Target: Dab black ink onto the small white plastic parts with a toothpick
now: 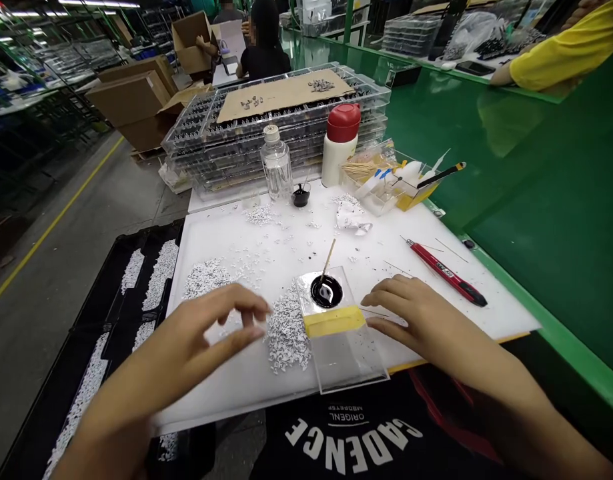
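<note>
My left hand hovers at the left of a pile of small white parts, its fingers bent and the thumb apart from them, with nothing visible in between. My right hand is stretched out, fingers spread, close to the right side of a clear plastic stand with yellow tape across it. On top of the stand sits a round pool of glossy black liquid, and a thin wooden stick leans in it. Thin sticks or wires lie by my right fingers.
A red pen-shaped cutter lies at right. Behind stand a clear bottle, a small cup of black liquid, a red-capped flask, a tool box and stacked clear trays. Black bins hold white parts. Other people work beyond.
</note>
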`<state>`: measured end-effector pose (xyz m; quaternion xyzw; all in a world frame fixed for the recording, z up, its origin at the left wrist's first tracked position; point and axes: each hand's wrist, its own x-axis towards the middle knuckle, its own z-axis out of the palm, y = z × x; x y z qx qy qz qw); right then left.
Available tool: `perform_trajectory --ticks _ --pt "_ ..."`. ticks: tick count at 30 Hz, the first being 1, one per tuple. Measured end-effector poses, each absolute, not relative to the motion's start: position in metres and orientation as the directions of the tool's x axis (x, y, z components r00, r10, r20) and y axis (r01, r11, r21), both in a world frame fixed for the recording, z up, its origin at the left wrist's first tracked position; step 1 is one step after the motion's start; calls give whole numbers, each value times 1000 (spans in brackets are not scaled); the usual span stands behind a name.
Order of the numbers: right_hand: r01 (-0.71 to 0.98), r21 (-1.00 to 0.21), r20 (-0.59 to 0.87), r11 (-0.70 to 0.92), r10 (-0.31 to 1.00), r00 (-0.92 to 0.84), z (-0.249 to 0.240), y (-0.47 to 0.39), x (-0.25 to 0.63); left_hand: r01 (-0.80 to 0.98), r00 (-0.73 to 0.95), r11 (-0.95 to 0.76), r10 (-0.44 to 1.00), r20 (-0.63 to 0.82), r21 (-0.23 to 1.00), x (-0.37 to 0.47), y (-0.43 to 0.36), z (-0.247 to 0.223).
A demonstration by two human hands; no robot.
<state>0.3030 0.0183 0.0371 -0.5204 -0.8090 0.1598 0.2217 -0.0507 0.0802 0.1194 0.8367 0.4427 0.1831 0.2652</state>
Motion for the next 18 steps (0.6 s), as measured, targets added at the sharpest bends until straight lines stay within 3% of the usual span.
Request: perform_trajectory --ticks 6,12,18 --pt "830 -467 103 305 951 -292 18 31 289 682 494 -391 869 5 618 -14 117 82" --pt "704 -678 188 211 976 -111 34 47 297 723 451 -322 890 -64 611 -14 135 68" --pt "440 -887 187 139 980 69 28 47 296 731 485 -302 860 -156 612 -9 145 53"
